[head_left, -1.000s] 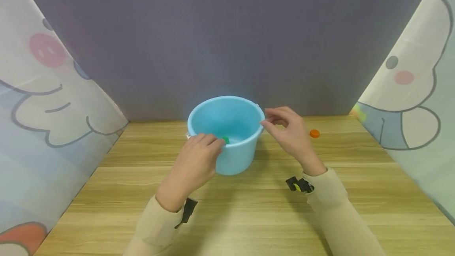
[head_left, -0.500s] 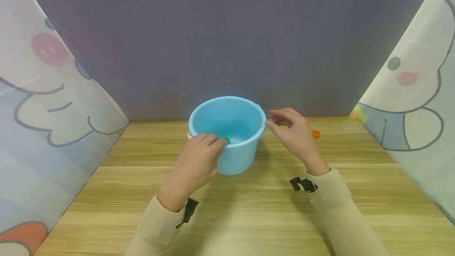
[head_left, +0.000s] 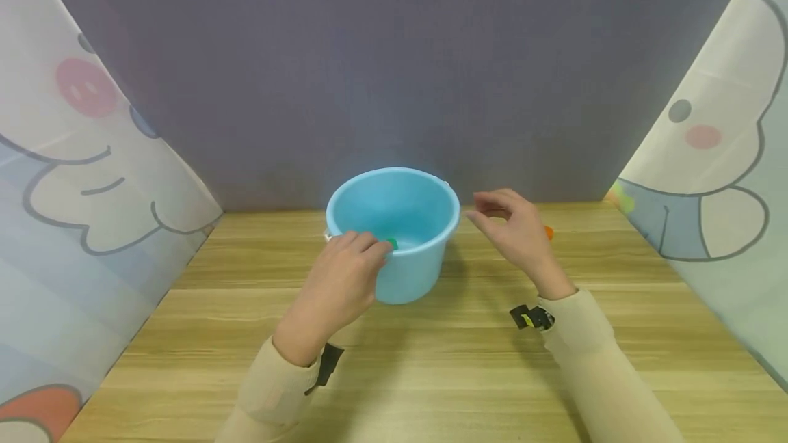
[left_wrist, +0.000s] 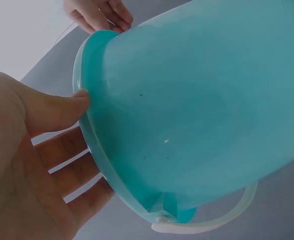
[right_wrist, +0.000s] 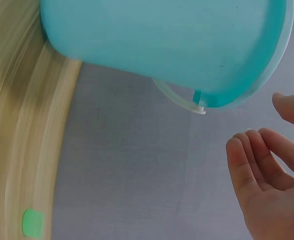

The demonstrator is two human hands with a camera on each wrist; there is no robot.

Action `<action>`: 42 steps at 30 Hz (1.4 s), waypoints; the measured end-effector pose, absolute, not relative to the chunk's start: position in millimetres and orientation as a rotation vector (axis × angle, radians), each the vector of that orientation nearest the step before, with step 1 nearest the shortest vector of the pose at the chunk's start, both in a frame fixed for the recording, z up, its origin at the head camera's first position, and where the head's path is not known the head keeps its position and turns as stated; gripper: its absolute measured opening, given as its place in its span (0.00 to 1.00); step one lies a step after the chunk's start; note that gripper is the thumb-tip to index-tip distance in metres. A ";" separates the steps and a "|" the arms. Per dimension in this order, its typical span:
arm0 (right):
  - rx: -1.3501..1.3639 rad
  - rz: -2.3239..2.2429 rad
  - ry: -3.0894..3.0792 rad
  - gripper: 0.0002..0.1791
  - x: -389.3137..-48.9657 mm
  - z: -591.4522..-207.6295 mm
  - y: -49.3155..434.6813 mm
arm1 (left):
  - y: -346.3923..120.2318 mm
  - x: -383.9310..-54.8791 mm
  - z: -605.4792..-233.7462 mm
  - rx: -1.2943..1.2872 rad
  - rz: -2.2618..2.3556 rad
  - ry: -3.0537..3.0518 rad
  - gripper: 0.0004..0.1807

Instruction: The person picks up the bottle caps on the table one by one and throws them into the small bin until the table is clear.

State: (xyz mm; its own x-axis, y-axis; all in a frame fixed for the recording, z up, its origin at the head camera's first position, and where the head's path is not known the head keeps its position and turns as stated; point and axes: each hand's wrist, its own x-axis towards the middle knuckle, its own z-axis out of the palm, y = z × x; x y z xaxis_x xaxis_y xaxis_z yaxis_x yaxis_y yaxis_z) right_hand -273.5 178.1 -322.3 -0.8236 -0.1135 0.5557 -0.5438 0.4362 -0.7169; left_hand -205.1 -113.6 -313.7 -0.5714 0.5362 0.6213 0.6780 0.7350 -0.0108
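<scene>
A light blue bucket (head_left: 409, 275) stands upright on the wooden table in the head view. My left hand (head_left: 345, 275) holds its near left rim. In the left wrist view, the thumb (left_wrist: 62, 111) presses the outside just below the rim while the other fingers reach over to the inner side. Something small and green (head_left: 392, 243) shows inside the bucket, partly hidden by the left fingertips. To the right of the bucket, my right hand (head_left: 514, 231) hovers with fingers loosely bent, thumb apart, and nothing between them. It is clear of the rim.
A small orange cap (head_left: 549, 232) lies on the table, mostly behind the right hand. The right wrist view has a small green piece (right_wrist: 32, 223) on the wood. A white handle (left_wrist: 217, 222) hangs from the bucket. A dark panel (head_left: 394, 74) rises behind.
My right hand has drawn back to the right, away from the bucket's rim, and now covers most of the orange cap. The left hand stays on the rim.
</scene>
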 end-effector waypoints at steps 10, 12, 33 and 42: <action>0.535 1.263 -2.308 0.19 -278.5 -324.1 187.7 | -112.7 -203.9 -310.4 -0.914 -0.303 -2.332 0.11; 0.521 1.247 -2.336 0.20 -279.2 -324.0 190.0 | -113.0 -203.9 -310.2 -0.916 -0.306 -2.332 0.10; 0.386 1.136 -2.606 0.27 -299.7 -325.3 221.8 | -112.8 -203.7 -311.1 -0.902 -0.297 -2.336 0.10; 0.388 1.143 -2.661 0.29 -312.7 -330.3 231.0 | -114.3 -203.7 -312.3 -0.900 -0.293 -2.339 0.10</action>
State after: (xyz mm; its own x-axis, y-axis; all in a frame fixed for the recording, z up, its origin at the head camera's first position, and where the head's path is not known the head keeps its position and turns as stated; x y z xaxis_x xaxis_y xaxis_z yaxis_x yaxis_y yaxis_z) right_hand -312.7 231.0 -330.3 -0.9411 -0.1535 0.3013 -0.3242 0.6628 -0.6750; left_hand -203.7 -114.3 -312.3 -0.5839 0.5330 0.6123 0.6675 0.7445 -0.0115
